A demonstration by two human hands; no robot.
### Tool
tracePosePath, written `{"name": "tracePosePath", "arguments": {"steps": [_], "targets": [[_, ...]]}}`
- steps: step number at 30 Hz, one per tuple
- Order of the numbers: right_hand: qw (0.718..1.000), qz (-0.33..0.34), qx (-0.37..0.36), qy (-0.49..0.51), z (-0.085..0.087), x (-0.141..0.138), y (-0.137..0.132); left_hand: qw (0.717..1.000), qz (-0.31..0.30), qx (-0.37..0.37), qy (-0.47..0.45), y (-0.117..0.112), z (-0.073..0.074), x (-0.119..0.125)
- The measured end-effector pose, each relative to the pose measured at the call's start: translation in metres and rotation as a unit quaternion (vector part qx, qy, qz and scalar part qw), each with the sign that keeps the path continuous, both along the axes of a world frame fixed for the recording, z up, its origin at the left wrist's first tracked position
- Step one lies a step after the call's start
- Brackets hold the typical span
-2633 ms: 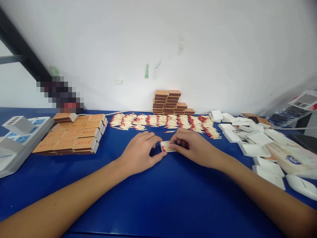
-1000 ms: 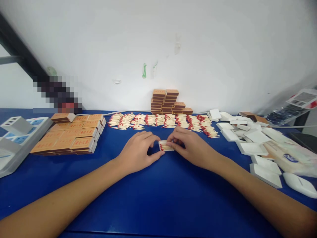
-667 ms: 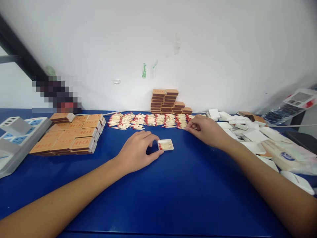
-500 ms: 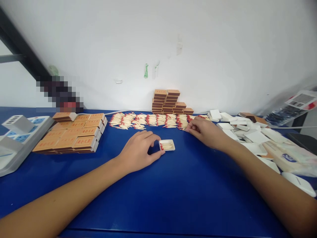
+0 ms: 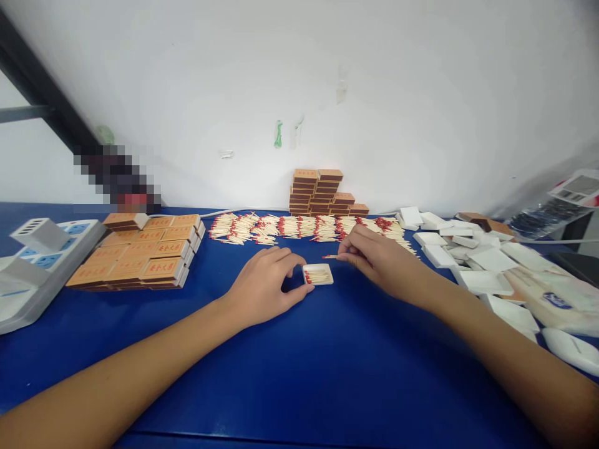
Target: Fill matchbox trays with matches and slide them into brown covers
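Observation:
A small white matchbox tray [image 5: 319, 274] with a few red-tipped matches in it lies on the blue table [image 5: 304, 374]. My left hand [image 5: 264, 284] is curled around the tray's left end, thumb and fingers touching it. My right hand [image 5: 374, 255] pinches matches [image 5: 331, 256] just right of and behind the tray, their red tips pointing left. A long row of loose matches [image 5: 299, 227] lies behind both hands.
Orange closed matchboxes [image 5: 140, 252] lie packed flat at the left, more stacked [image 5: 321, 193] against the wall. Empty white trays [image 5: 468, 255] are heaped at the right beside a plastic packet [image 5: 556, 299]. A grey power strip [image 5: 32, 262] sits far left.
My right hand left the tray, reached back to the row of loose matches, and has come back toward the tray pinching matches. My left hand stayed on the tray.

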State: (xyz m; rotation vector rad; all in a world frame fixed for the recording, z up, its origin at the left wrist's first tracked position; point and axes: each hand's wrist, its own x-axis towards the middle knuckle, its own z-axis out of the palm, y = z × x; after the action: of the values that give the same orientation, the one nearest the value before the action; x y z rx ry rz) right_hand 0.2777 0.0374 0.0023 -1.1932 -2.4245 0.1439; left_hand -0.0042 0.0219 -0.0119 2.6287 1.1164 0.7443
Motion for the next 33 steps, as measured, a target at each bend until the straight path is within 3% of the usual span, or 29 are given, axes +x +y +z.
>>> {"name": "tracePosePath", "arguments": {"steps": [8, 24, 28, 33], "targets": [[0.997, 0.044, 0.033, -0.052, -0.01, -0.029, -0.02, 1.0, -0.004, 0.0, 0.005, -0.001, 0.001, 0.002], [0.999, 0.042, -0.029, 0.016, -0.008, -0.028, -0.02, 1.0, -0.007, -0.001, 0.01, -0.001, 0.001, 0.001], [0.999, -0.001, -0.007, 0.05, -0.002, -0.012, -0.007, 1.0, -0.007, -0.003, 0.008, -0.001, 0.001, 0.001], [0.996, -0.086, 0.025, -0.007, -0.008, 0.021, 0.019, 1.0, -0.01, -0.004, 0.006, -0.002, 0.001, 0.0]]}}
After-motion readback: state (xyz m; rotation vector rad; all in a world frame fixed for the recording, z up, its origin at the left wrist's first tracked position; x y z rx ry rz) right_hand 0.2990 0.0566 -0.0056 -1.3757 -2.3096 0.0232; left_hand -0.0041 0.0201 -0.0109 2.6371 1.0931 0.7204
